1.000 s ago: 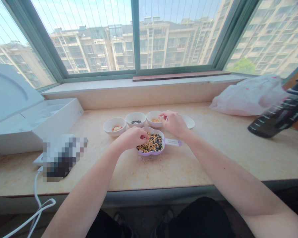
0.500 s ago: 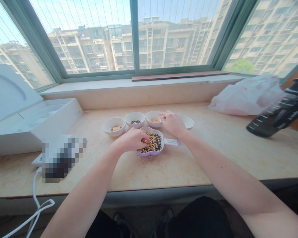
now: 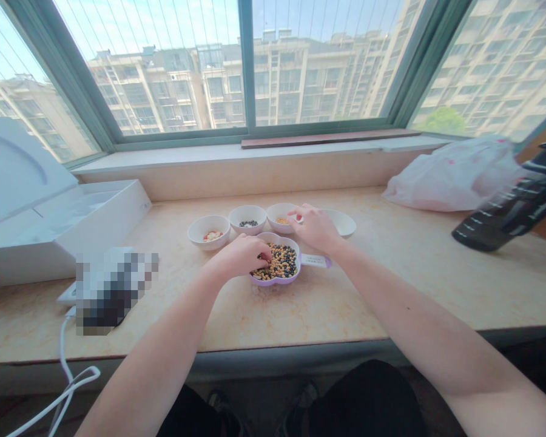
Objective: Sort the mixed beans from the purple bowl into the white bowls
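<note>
My left hand (image 3: pixel 246 254) reaches into a purple-rimmed white dish (image 3: pixel 278 281), its fingers pinched together among mixed black and yellow beans (image 3: pixel 283 261). What sits between those fingertips is hidden. Over the right edge of a small white bowl (image 3: pixel 273 213) with some yellow beans (image 3: pixel 282 221) hovers my right hand (image 3: pixel 316 227), fingers bent and apart. A reddish spot shows by its fingertips; I cannot tell what it is. The dish's labelled handle (image 3: pixel 315 261) points right, below my right wrist.
Left of the yellow beans stand a bowl (image 3: pixel 236 213) of black beans and a bowl (image 3: pixel 195 233) of reddish and pale pieces. A white dish (image 3: pixel 346 223) is partly behind my right hand. Around them are an open white box (image 3: pixel 113 206), plastic bag (image 3: pixel 450 179) and black bottle (image 3: pixel 486 221).
My right hand has shifted slightly left over the bowl of yellow beans, its fingers bending more. My left hand stays in the dish, its fingertips moving a little.
</note>
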